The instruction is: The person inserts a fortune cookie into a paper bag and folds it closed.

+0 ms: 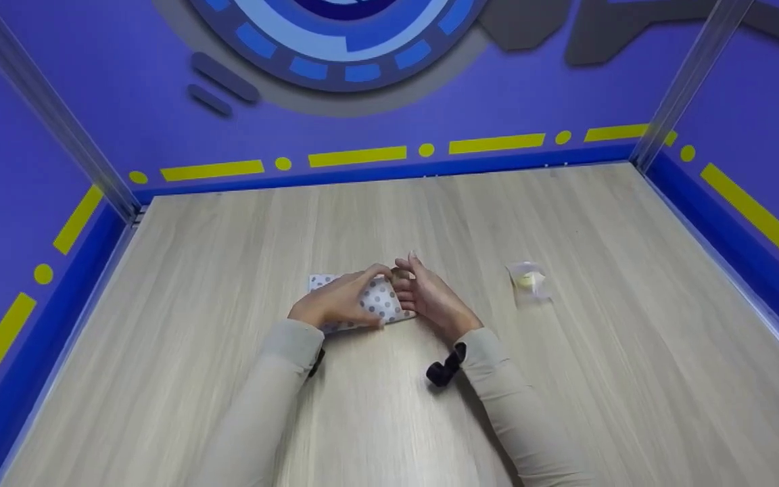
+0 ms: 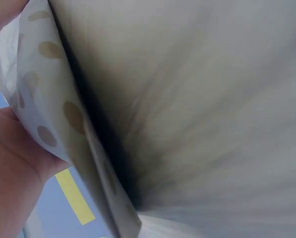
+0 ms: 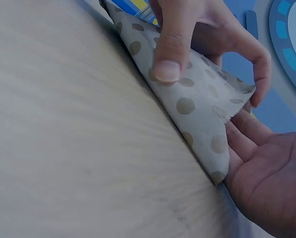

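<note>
A white paper bag with grey-brown polka dots [image 1: 381, 299] lies on the wooden table, its near edge low along the tabletop. My left hand [image 1: 341, 297] grips it from the left, the thumb [image 3: 168, 67] flat on the dotted face and the index fingertip at the raised corner of the zigzag-cut end. At that end, on the right, my right hand [image 1: 433, 297] has its palm turned toward the bag. Its fingers reach in at the gaping end, their tips hidden by the paper. From the left wrist, the bag [image 2: 48, 94] shows bulged and side-on.
To the right on the table [image 1: 599, 352] lies a small clear plastic wrapper [image 1: 530, 281] with something pale yellow in it. Blue-purple panels [image 1: 362, 128] border the table at the back and both sides. A black wrist camera [image 1: 440, 373] sits under the right cuff.
</note>
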`<state>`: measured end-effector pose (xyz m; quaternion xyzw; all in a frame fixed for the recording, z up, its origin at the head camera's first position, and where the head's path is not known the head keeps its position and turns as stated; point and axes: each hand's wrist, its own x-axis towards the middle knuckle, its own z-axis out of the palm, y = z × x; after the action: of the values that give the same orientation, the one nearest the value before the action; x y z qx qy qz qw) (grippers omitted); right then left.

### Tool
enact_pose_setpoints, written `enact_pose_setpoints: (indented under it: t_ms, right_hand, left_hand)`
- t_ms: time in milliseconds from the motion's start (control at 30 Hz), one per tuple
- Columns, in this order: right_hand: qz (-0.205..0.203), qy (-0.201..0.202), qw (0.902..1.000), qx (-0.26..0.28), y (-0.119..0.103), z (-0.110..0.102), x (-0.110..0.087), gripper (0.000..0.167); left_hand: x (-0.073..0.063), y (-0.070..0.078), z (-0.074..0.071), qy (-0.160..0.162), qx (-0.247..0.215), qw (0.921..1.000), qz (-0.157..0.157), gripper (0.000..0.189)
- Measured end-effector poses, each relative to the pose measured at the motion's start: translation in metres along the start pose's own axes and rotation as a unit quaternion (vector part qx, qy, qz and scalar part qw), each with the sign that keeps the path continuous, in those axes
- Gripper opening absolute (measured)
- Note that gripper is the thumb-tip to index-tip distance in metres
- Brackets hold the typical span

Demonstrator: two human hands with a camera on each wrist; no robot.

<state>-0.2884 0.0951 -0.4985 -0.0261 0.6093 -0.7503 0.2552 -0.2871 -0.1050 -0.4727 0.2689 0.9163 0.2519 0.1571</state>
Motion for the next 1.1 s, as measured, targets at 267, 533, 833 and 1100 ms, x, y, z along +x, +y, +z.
enact_pose_setpoints:
  t_ms: [267, 533, 833, 1100]
  right_hand:
    - [-0.014, 0.025, 0.9976, -0.063, -0.009, -0.014, -0.009, 0.054]
    - [-0.02, 0.029, 0.9936, -0.108, -0.026, -0.024, -0.023, 0.053]
    - [-0.079, 0.017, 0.9743, -0.21, -0.048, -0.043, -0.039, 0.049]
    - [-0.095, 0.066, 0.9518, -0.284, -0.064, -0.07, -0.047, 0.049]
  left_hand:
    - [0.001, 0.0, -0.001, 0.002, -0.006, 1.0, 0.0, 0.075]
    - [0.003, -0.001, 0.0, 0.005, -0.01, 0.9999, 0.003, 0.075]
    - [0.002, 0.0, 0.0, 0.006, -0.012, 0.9998, -0.013, 0.077]
    - [0.001, 0.001, -0.001, 0.004, -0.013, 0.9998, -0.011, 0.076]
